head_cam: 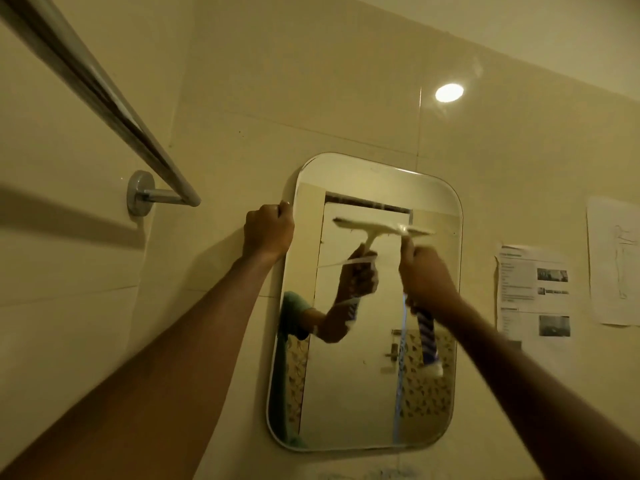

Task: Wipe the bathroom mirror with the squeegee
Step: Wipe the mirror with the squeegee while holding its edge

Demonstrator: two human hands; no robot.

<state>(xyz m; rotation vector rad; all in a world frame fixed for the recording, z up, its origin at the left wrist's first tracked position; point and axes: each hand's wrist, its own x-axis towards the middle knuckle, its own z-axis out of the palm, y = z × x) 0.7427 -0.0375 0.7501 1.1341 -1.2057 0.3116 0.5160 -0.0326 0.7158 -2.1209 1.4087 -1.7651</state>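
The right hand (427, 277) grips the squeegee (412, 233) against the upper mirror (367, 393). The left hand (268, 233) clasps the mirror's left edge.

Rounded mirror (367, 393) mounted on tiled wall (311, 81), left hand (268, 233) gripping its upper-left edge. Right hand (424, 277) closed around squeegee (412, 233) handle, pale blade lying roughly horizontal against upper glass, motion-blurred; blue-and-white striped object (427, 336) hanging below that fist, identity unclear. Chrome towel bar (104, 95) upper left, printed sheets (535, 292) stuck to wall right of mirror, light glare (449, 92) on tile above.
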